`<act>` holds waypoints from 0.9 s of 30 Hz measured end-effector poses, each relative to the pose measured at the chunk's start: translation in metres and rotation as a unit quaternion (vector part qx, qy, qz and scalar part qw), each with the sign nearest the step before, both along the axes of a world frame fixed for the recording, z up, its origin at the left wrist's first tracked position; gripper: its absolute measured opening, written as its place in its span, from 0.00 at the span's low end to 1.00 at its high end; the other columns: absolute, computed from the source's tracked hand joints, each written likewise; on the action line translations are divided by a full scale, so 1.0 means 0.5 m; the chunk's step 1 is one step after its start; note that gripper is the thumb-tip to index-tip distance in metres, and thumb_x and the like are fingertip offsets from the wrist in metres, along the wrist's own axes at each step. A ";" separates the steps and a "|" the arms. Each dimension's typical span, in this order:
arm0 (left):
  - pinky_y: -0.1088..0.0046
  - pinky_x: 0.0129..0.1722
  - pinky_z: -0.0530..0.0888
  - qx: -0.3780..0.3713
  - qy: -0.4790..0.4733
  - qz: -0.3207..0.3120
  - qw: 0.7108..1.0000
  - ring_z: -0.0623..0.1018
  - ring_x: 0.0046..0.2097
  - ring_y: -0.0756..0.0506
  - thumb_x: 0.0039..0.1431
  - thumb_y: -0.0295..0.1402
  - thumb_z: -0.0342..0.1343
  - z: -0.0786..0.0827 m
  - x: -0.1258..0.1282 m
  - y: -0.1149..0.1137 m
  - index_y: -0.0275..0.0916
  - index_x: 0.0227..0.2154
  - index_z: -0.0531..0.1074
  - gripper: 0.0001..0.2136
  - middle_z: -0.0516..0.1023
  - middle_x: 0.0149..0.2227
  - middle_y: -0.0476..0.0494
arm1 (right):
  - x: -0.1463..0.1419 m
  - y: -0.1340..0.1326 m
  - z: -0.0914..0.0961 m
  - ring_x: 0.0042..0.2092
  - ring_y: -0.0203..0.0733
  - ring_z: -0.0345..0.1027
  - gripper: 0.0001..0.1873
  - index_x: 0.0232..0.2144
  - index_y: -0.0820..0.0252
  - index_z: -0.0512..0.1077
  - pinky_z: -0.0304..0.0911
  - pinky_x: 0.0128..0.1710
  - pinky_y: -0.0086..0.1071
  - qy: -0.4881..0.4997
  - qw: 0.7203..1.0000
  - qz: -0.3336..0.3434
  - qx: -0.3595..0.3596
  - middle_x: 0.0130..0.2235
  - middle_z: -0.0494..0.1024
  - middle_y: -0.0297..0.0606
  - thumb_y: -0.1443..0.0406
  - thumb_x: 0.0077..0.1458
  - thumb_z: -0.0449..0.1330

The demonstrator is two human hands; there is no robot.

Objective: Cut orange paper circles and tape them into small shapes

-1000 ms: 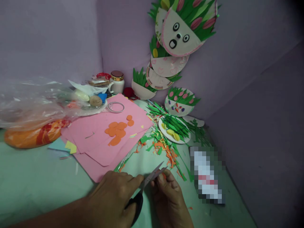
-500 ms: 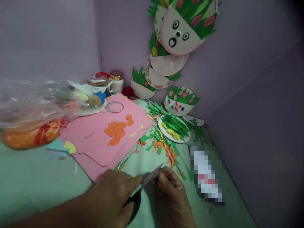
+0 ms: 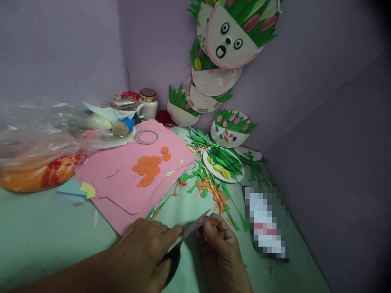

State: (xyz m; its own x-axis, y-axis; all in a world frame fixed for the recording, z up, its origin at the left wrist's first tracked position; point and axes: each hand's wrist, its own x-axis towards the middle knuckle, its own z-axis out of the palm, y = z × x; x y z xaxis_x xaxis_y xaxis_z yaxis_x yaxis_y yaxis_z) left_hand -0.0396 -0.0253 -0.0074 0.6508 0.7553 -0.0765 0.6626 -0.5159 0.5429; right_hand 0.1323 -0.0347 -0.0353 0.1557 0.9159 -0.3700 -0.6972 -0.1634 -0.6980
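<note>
Far to my left, a clear plastic bag lies over an orange bundle, and pink paper sheets carry orange cut-out ovals. Nearer me, my left hand is clenched around the black handles of the scissors, blades pointing up and right. Just beside it, my right hand pinches a small orange paper scrap against the blade tips. Green and orange trimmings lie beyond, then a paper plate.

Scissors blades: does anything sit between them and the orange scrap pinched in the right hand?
Nothing visible does. The scissors, held by the left hand, meet the orange scrap directly at the right hand.
</note>
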 end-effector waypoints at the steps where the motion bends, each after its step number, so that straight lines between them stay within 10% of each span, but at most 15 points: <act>1: 0.68 0.37 0.70 0.002 -0.002 0.001 1.000 0.73 0.35 0.45 0.48 0.25 0.47 0.000 -0.001 0.000 0.41 0.43 0.67 0.17 0.76 0.32 0.46 | 0.000 0.000 0.000 0.25 0.31 0.68 0.13 0.25 0.60 0.74 0.64 0.28 0.24 0.000 1.000 0.001 0.002 0.22 0.77 0.31 0.68 0.33 0.72; 27: 0.69 0.36 0.70 -0.018 -0.028 0.005 0.999 0.73 0.33 0.44 0.49 0.24 0.47 0.003 -0.003 0.003 0.41 0.40 0.69 0.15 0.75 0.29 0.46 | 0.006 0.002 -0.006 0.25 0.29 0.69 0.10 0.24 0.61 0.75 0.66 0.27 0.21 0.014 1.000 -0.006 0.003 0.23 0.77 0.30 0.69 0.35 0.72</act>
State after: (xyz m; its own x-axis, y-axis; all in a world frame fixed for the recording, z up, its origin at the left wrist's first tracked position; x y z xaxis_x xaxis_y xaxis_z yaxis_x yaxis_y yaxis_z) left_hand -0.0413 -0.0235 -0.0059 0.6477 0.7590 -0.0668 0.6353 -0.4896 0.5972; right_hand 0.1351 -0.0336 -0.0381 0.1572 0.9158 -0.3696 -0.7182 -0.1508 -0.6793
